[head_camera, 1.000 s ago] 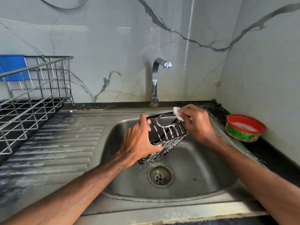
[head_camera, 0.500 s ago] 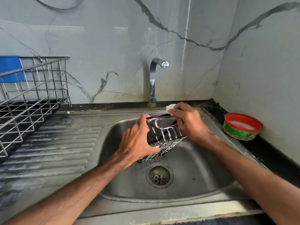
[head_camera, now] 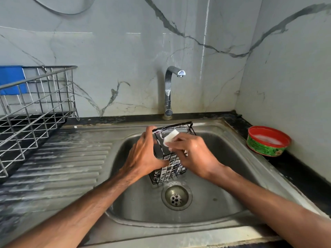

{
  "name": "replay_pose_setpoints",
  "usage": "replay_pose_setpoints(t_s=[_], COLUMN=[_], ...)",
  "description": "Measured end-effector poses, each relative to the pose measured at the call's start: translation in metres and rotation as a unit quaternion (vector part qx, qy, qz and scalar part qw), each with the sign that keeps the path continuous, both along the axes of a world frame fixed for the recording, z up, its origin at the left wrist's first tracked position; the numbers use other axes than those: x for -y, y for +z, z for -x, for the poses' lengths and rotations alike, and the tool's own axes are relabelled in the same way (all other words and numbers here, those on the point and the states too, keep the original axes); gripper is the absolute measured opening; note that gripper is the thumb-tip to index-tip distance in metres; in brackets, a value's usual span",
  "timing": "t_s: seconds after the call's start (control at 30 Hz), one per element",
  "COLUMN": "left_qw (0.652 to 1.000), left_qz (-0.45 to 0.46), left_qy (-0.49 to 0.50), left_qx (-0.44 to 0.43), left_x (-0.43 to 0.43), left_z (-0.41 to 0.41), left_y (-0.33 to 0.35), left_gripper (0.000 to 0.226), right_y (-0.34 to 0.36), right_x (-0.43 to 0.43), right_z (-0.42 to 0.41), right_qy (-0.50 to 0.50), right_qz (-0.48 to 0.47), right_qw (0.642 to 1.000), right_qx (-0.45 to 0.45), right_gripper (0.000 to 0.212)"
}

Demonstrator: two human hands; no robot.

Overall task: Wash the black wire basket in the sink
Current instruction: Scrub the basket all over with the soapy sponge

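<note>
The black wire basket (head_camera: pixel 162 149) is held upright over the steel sink (head_camera: pixel 211 208), its lower wires streaked with white suds. My left hand (head_camera: pixel 143 154) grips its left side. My right hand (head_camera: pixel 193 154) holds a small white sponge (head_camera: pixel 170 137) and presses it against the basket's upper front face. The basket's right side is hidden behind my right hand.
The tap (head_camera: pixel 170 90) stands behind the sink with no water running. The drain (head_camera: pixel 176 196) lies just below the basket. A red-rimmed green tub of soap (head_camera: pixel 267 143) sits on the right counter. A steel dish rack (head_camera: pixel 30 111) stands left, beside the ribbed drainboard (head_camera: pixel 59 165).
The basket has been turned from a tilted pose to nearly upright. My right hand with the sponge has moved from the basket's top right edge down onto its front face.
</note>
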State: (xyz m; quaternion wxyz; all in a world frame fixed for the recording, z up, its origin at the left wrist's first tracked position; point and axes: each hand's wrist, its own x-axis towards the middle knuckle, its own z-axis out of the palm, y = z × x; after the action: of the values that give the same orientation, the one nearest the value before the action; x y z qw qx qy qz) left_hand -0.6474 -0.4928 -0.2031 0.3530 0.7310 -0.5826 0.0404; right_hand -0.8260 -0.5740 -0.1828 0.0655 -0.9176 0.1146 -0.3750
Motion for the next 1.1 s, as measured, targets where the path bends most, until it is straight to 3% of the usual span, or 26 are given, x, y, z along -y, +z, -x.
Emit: replay_pose_setpoints(t_s=[0.13, 0.27, 0.37, 0.43, 0.57, 0.7, 0.9, 1.0, 1.1], left_qw=[1.0, 1.0, 0.999, 0.999, 0.996, 0.997, 0.992, 0.988, 0.995], left_qz=[0.009, 0.02, 0.022, 0.026, 0.049, 0.014, 0.003, -0.028, -0.054], left_qy=[-0.004, -0.018, -0.022, -0.021, -0.007, -0.02, -0.029, -0.033, -0.008], left_qx=[0.006, -0.005, -0.014, -0.026, -0.074, -0.067, -0.12, -0.148, -0.083], left_x=[0.001, 0.0, 0.0, 0.001, 0.003, -0.001, 0.003, 0.008, 0.005], left_z=[-0.005, -0.006, -0.007, -0.007, -0.005, -0.001, -0.001, -0.003, -0.007], left_y=[0.0, 0.0, -0.002, -0.004, -0.007, -0.008, -0.011, -0.016, -0.013], left_gripper=[0.113, 0.11, 0.104, 0.098, 0.087, 0.085, 0.093, 0.1, 0.089], right_y=[0.005, 0.002, -0.003, -0.006, 0.001, 0.002, 0.008, 0.018, 0.025], right_x=[0.019, 0.055, 0.061, 0.06, 0.057, 0.055, 0.051, 0.047, 0.041], right_z=[0.009, 0.037, 0.046, 0.044, 0.04, 0.038, 0.032, 0.029, 0.029], right_qy=[-0.033, -0.143, -0.215, -0.182, -0.126, -0.117, -0.094, -0.104, -0.108], right_qz=[0.011, -0.028, -0.252, -0.4, -0.545, -0.576, -0.641, -0.607, -0.585], right_qw=[0.999, 0.989, 0.944, 0.896, 0.818, 0.802, 0.745, 0.765, 0.782], right_qx=[0.0, 0.017, 0.002, 0.057, 0.133, 0.109, 0.158, 0.189, 0.189], right_gripper=[0.032, 0.022, 0.016, 0.011, 0.008, 0.012, 0.019, 0.018, 0.019])
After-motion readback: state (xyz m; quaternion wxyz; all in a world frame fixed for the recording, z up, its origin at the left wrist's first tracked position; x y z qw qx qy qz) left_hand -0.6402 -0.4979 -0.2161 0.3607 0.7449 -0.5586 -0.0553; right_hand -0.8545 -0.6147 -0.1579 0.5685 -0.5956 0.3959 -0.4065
